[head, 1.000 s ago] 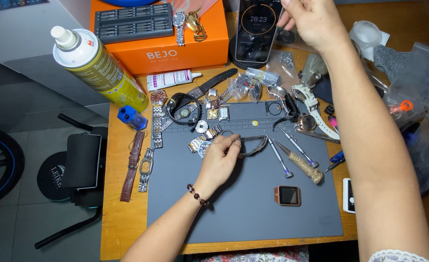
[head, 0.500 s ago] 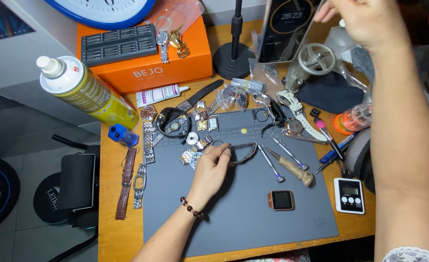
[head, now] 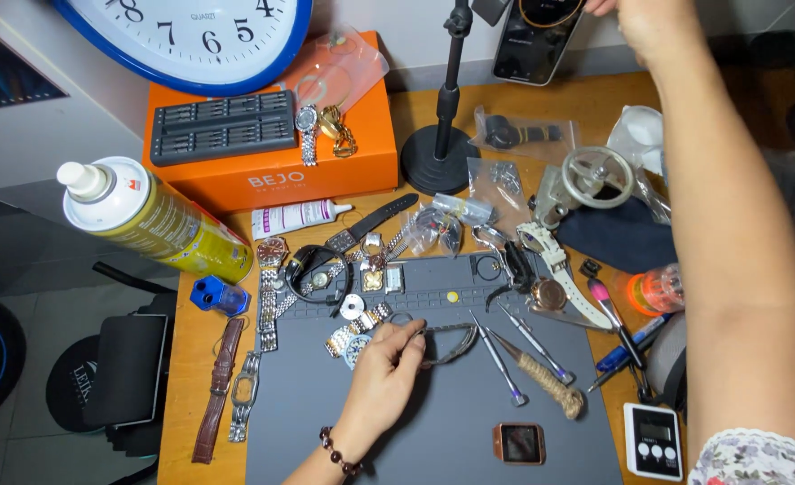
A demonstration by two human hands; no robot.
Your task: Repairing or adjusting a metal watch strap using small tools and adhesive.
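On grey rubbery mat (head: 433, 431), left hand (head: 387, 373) pinches metal bracelet (head: 451, 346) (linked, curved)

Left hand (head: 381, 377), lower centre of frame: bare forearm, dark reddish-brown bead bracelet (head: 338, 452) at the wrist, round beads, single strand. No rings visible. Right hand (head: 651, 22), top right, cut off by the frame edge: no watch or bracelet visible, long bare forearm. Floral sleeve (head: 757, 458) at bottom right corner, white fabric, red and blue print, lacy hem.
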